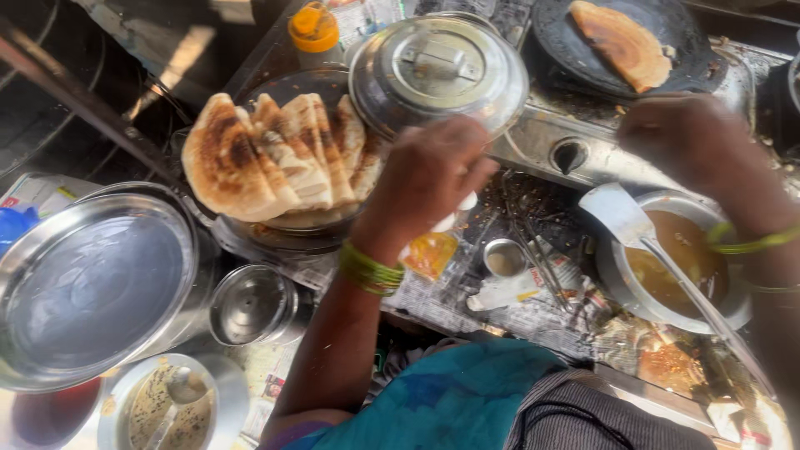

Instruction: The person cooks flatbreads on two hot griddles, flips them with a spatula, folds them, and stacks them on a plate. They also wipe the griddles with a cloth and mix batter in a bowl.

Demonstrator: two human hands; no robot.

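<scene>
My left hand (425, 175) hovers beside a dark plate (292, 227) of several folded, browned flatbreads (267, 154), fingers curled around a small white thing (457, 215). It is just below a round steel lid (437, 71). Blurred, my right hand (692, 137) is over the stove edge (575, 154), above a steel bowl (612, 283) of brown sauce. A flat metal spatula (617, 212) rests in that bowl. What the right hand holds is unclear. One more folded flatbread (625, 42) lies on a black pan (558, 42) at the top right.
A large steel plate (92, 283) covers a pot at the left, with a small lidded steel container (250, 304) next to it. A bowl with a spoon (167, 408) sits bottom left. A small steel cup (504, 258) stands on stained newspaper. An orange-capped bottle (315, 29) stands at the back.
</scene>
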